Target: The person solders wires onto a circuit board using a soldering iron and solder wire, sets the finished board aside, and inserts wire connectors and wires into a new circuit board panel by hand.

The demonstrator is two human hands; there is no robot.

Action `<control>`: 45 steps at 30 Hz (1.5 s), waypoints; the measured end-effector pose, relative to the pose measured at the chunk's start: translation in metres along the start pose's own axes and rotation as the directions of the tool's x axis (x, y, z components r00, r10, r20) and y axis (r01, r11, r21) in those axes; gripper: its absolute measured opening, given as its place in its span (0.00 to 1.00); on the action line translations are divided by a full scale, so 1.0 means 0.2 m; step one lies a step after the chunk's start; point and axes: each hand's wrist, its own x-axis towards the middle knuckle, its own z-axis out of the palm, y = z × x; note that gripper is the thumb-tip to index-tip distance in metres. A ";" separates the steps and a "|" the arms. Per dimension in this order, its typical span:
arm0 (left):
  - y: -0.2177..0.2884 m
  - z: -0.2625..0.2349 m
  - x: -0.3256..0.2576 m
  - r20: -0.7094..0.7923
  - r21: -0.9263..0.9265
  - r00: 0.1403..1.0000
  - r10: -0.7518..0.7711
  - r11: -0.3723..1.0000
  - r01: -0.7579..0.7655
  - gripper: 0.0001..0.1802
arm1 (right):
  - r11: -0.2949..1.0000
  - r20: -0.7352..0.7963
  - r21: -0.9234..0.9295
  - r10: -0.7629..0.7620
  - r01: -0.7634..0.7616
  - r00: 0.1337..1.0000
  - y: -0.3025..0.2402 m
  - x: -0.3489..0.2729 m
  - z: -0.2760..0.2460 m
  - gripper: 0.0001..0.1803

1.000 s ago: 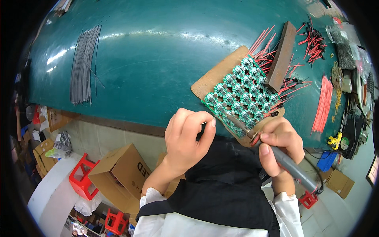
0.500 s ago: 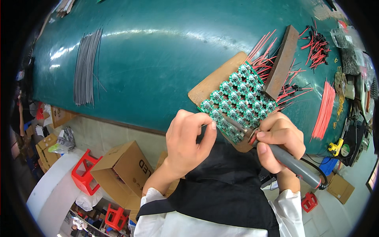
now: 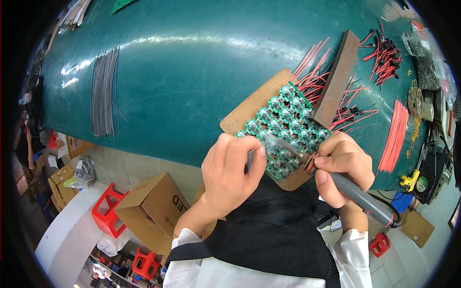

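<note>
My right hand (image 3: 345,168) grips a grey soldering iron (image 3: 357,196), its metal tip slanting up and left onto a panel of green circuit boards (image 3: 286,116). A wisp of pale smoke (image 3: 272,142) hangs at the tip. My left hand (image 3: 231,165) is closed, thumb and forefinger bent together beside the panel's near left edge; whatever it pinches is too fine to make out. Under the panel lies a tan wooden board (image 3: 254,105). A rusty metal bar (image 3: 335,79) rests across the panel's right edge, over red and black wires (image 3: 312,79) fanning out beyond it.
On the green tabletop (image 3: 168,86), a bundle of grey wires (image 3: 103,93) lies at left. A heap of red-black leads (image 3: 384,57) and a row of red wires (image 3: 394,137) lie at right. Below the table edge stand an open cardboard box (image 3: 151,211) and red stools (image 3: 109,210).
Smoke now shows at the iron's tip. The panel, wooden board and bar appear slightly further left and lower in the picture. Both hands keep nearly the same pose.
</note>
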 end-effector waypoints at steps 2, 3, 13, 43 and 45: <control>0.00 0.01 0.02 0.032 0.121 0.993 0.111 0.986 -0.114 0.11 | 1.000 0.000 -0.005 0.014 -0.014 1.000 0.01 0.01 -0.02 0.08; -0.01 0.02 0.03 0.033 0.121 0.993 0.112 0.986 -0.115 0.11 | 1.000 0.019 -0.018 0.018 -0.017 1.000 0.01 0.02 -0.02 0.08; 0.06 0.04 0.09 0.062 0.109 0.997 0.043 0.993 -0.050 0.11 | 1.000 0.056 -0.013 -0.008 0.008 0.998 0.04 0.04 -0.08 0.08; 0.11 0.13 0.25 0.080 0.205 0.993 0.087 0.973 -0.102 0.10 | 0.995 0.020 -0.088 -0.055 0.057 0.998 0.10 0.10 -0.19 0.08; 0.11 0.09 0.26 0.065 0.181 0.997 0.052 0.981 -0.063 0.10 | 0.991 0.000 -0.118 -0.067 0.066 0.998 0.09 0.08 -0.19 0.08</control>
